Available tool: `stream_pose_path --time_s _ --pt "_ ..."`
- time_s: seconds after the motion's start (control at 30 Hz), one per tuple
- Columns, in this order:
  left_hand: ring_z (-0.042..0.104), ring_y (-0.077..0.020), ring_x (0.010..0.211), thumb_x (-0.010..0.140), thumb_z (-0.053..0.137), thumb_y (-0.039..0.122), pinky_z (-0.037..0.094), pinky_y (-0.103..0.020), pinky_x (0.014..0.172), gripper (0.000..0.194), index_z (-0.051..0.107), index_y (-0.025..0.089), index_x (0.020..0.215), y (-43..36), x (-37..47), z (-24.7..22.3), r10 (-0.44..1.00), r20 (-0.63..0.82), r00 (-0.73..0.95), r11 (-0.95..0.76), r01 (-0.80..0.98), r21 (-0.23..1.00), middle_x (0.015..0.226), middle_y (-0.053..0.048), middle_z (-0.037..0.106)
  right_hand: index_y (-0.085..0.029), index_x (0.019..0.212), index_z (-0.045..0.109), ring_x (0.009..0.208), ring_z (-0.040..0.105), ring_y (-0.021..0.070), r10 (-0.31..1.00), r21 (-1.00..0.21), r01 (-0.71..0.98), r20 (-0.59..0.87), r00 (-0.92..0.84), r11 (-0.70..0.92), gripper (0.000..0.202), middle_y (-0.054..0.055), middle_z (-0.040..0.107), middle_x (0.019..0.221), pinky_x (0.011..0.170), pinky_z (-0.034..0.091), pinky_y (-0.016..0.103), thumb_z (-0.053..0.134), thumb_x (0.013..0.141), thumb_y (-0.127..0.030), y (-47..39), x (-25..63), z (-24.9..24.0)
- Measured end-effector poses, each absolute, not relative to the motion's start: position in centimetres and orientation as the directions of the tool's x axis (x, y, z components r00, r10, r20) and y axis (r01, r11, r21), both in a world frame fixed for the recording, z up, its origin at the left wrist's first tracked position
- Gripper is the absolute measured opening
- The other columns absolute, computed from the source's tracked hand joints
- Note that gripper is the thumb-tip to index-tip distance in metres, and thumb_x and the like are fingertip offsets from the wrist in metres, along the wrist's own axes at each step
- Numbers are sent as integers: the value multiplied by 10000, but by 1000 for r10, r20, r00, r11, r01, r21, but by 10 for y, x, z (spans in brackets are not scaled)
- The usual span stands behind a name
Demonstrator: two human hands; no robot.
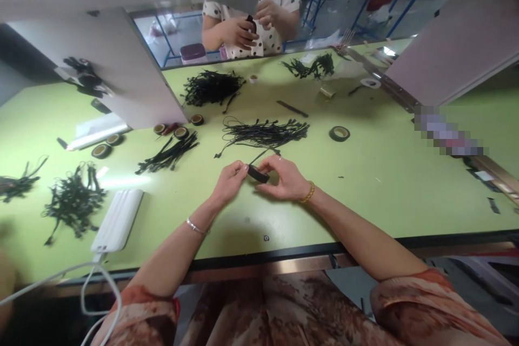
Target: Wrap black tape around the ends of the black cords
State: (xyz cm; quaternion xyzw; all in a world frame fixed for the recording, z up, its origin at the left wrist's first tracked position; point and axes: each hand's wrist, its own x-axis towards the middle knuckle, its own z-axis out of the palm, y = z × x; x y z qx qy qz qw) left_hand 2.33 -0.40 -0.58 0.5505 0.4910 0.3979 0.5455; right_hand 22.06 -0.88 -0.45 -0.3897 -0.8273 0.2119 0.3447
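Near the front middle of the green table, my right hand point(286, 177) curls its thumb and fingers round a roll of black tape point(258, 174). At the roll's left side, the fingertips of my left hand point(230, 181) are pinched together, and a thin black cable point(258, 156) runs up from there toward my right fingers. What exactly the left fingertips grip is too small to tell. Just beyond both hands lies a loose pile of thin black cables point(267, 132). Another black tape roll point(339, 133) rests flat to the right of it.
A white power bank point(118, 220) with a white cord lies at the left front, beside a tangled cable bundle point(75, 197). More bundles and tape rolls sit farther back. White panels point(109, 65) stand at both sides. Across the table, a person's hands point(239, 32) hold something black.
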Motion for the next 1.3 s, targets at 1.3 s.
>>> stream_pose_path --time_s 1.3 --pt "328 -86 469 831 570 321 233 -220 477 230 600 162 667 -15 28 5 933 -239 268 126 380 916 526 24 455 -203 954 559 704 616 161 877 -917 61 357 -321 395 330 -2 644 767 756 482 347 755 720 -328 -14 229 17"
